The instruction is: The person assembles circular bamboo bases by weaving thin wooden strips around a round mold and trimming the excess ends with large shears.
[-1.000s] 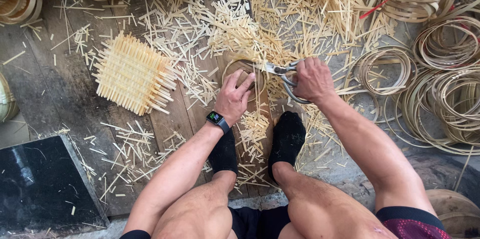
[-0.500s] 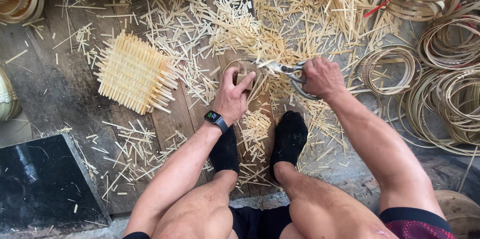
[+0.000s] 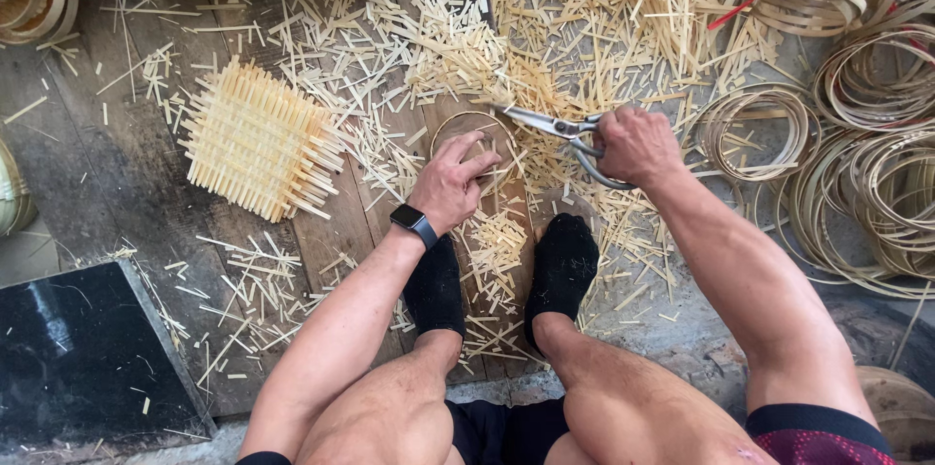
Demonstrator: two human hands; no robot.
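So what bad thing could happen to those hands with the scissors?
The left hand presses on the bamboo ring very near the scissors in the right hand, so a slip might nick a finger. The offcuts scattered by the socked feet look sharp and could prick them.

We see one screen only: the smartwatch [image 3: 413,223] on our left wrist, a small rounded square with a black face and black strap, showing nothing we can make out. We find no packages, labels or signs anywhere among the bamboo scraps around us.
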